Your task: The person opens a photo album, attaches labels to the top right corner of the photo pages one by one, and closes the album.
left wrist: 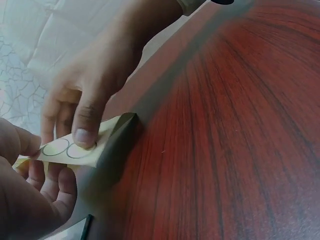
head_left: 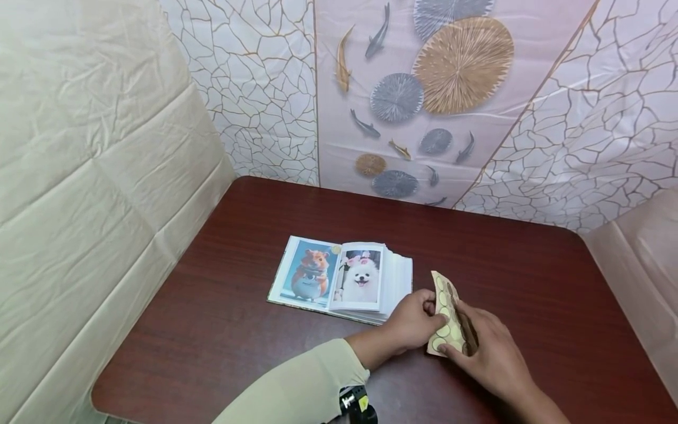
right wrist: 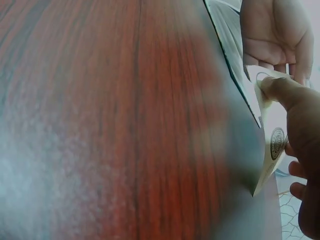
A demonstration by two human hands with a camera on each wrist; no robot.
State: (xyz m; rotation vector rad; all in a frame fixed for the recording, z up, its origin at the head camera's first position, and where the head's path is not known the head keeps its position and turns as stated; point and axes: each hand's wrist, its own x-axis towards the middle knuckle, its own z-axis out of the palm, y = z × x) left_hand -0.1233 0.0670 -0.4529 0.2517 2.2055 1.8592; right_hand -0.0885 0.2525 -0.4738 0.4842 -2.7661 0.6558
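A cream sheet of round stickers (head_left: 443, 296), bent along its length, is between my two hands above the right part of the table. My left hand (head_left: 410, 323) pinches its left edge, thumb on the face. On the other side my right hand (head_left: 494, 348) grips the sheet, with the thumb near its lower corner and the fingers behind. Pale circles show on the face in the left wrist view, where the right thumb presses the sheet (left wrist: 75, 150). A dark round printed mark (right wrist: 277, 143) is visible on it in the right wrist view.
An open photo album (head_left: 389, 282) lies left of my hands, with a hamster picture (head_left: 311, 274) and a white dog picture (head_left: 361, 277). A round sticker (head_left: 336, 249) is at the hamster page's upper corner. Patterned cloth stands behind the dark red table (head_left: 212, 330).
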